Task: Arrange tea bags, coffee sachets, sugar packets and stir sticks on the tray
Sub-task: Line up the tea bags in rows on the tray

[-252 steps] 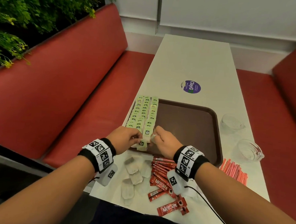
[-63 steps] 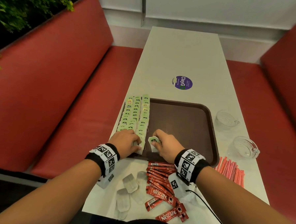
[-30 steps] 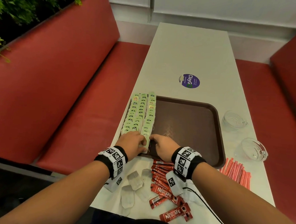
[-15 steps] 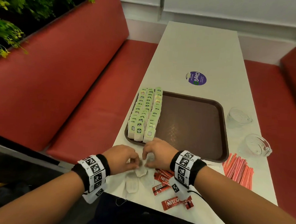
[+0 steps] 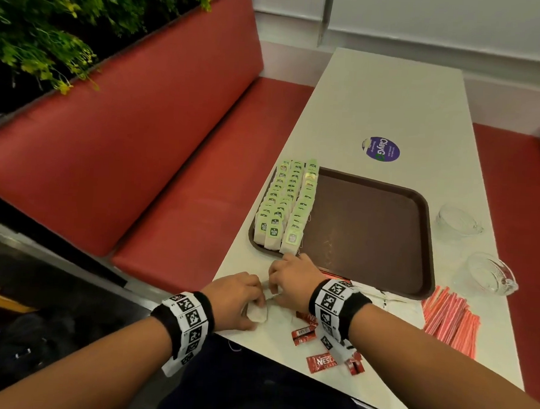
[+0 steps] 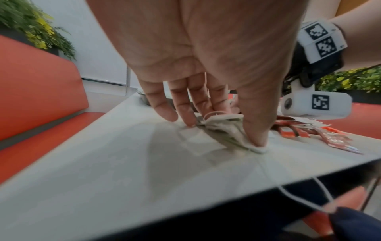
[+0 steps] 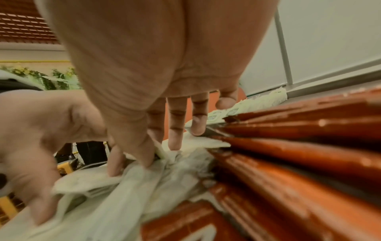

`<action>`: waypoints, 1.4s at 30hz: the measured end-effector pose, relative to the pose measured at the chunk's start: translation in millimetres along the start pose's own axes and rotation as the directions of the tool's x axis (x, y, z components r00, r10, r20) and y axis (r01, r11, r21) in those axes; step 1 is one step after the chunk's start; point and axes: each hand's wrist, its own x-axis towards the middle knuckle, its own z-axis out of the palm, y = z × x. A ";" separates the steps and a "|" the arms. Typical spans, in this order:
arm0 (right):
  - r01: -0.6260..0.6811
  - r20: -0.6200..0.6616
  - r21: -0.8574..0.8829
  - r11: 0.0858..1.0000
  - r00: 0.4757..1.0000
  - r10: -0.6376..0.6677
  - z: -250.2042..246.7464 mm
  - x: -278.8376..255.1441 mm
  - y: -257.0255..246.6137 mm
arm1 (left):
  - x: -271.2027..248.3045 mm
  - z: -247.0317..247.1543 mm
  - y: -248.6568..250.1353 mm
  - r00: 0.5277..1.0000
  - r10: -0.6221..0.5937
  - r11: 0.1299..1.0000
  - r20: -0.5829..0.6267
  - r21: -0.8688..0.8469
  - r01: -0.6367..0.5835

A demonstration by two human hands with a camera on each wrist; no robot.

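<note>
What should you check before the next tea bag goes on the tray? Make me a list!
1. Left hand has a loose tea bag: ok, thumb and fingers pinch it against the table.
2. Right hand has one too: cannot tell, its fingers touch the bags, but no clear grip shows.
3. Tea bag's string free of the others: cannot tell, the pile is crumpled.
4. Room on the tray: ok, the rows of tea bags fill only its left side.
5. Rows tidy: ok, three lines standing.
6. Coffee sachets and stir sticks placed: not ok, they lie on the table.
</note>
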 end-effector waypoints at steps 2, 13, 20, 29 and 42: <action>-0.033 -0.036 0.041 0.999 0.999 0.035 -0.7 0.2 3.4 | 4.0 -4.6 -4.2 1.000 -0.013 1.000 -0.019 0.000 0.013; -0.117 -0.211 0.602 0.790 0.931 0.298 -16.2 -10.7 26.8 | 29.5 -38.4 -11.1 0.998 -0.004 1.000 -0.055 -0.013 0.004; -0.085 -0.192 0.672 0.736 0.940 0.283 -20.9 -10.0 32.1 | 45.8 -65.2 -6.2 0.940 -0.031 0.970 -0.340 -0.236 -0.053; -0.079 -0.249 0.703 0.707 0.903 0.349 -17.6 -4.0 47.2 | 67.6 -83.3 -0.6 0.910 -0.019 0.964 -0.415 -0.248 -0.093; -0.195 -0.143 0.785 0.588 0.866 0.479 -30.7 -7.9 73.2 | 101.0 -81.7 -27.8 0.964 -0.251 0.953 -0.088 -0.197 0.231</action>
